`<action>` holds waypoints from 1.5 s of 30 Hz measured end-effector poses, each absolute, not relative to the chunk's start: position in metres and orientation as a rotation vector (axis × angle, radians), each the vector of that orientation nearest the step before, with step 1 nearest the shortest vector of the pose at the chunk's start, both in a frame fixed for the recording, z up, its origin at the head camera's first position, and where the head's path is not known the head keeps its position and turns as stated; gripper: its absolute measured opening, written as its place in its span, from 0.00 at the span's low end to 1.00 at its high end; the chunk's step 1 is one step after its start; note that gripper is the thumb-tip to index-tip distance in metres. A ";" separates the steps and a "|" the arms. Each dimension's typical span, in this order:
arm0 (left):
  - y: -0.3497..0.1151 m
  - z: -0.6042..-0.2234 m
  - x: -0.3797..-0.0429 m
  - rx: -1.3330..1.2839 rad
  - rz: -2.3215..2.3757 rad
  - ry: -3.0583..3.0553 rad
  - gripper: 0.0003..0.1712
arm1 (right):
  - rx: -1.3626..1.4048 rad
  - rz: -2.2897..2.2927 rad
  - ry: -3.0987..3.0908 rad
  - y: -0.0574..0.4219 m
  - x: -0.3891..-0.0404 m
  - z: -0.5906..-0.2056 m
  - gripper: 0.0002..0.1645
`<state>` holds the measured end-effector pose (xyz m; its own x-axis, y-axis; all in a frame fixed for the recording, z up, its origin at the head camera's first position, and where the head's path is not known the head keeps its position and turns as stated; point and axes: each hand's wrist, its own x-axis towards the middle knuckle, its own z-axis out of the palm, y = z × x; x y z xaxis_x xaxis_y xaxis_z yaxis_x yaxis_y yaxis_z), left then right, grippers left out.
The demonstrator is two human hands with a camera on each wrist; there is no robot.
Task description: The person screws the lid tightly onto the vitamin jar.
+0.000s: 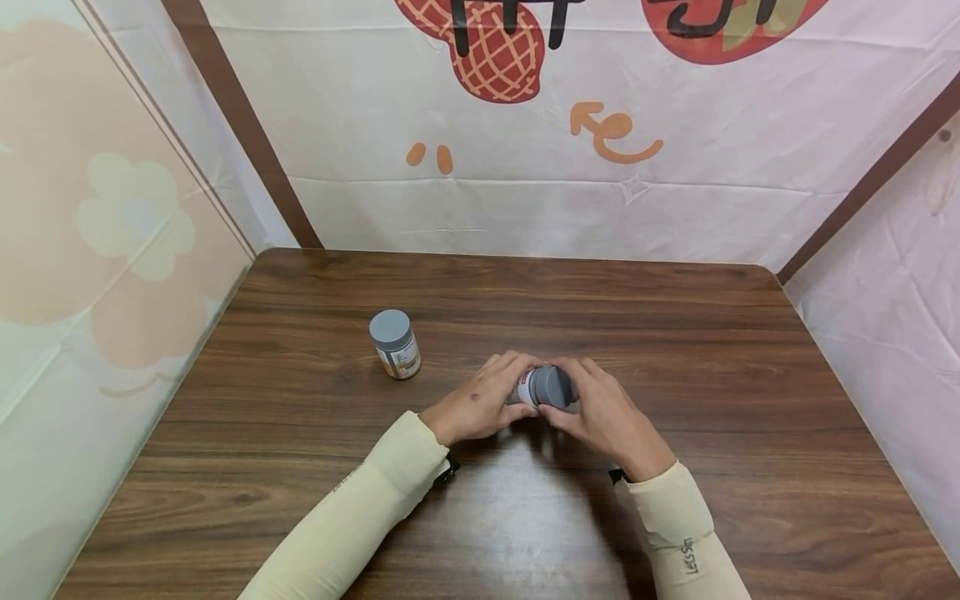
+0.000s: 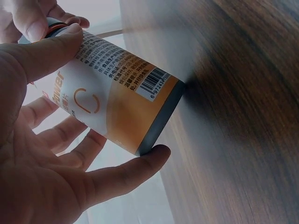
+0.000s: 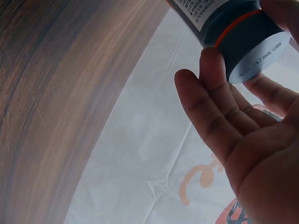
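Note:
A supplement jar with an orange and white label [image 2: 100, 88] is tilted between both hands above the brown table. My left hand [image 1: 480, 404] grips its body, thumb on one side and fingers on the other. At the other end, my right hand [image 1: 603, 408] pinches the dark screw lid [image 3: 254, 49] between thumb and fingers. An orange ring shows at the lid's edge in the right wrist view. The jar's dark base edge is close to the tabletop in the left wrist view; whether it touches cannot be told.
A second jar [image 1: 396, 343] with a grey lid stands upright on the wooden table [image 1: 300, 467], to the left of the hands. Printed white cloth [image 1: 360, 208] hangs behind the table's far edge, and more cloth hangs along both sides.

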<state>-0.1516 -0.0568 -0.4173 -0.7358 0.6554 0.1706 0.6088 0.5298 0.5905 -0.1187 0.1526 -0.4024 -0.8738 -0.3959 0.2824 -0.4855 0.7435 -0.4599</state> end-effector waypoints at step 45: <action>-0.057 -0.418 -0.151 1.109 0.982 2.697 0.31 | 0.852 0.843 -2.793 0.168 -0.120 -0.400 0.40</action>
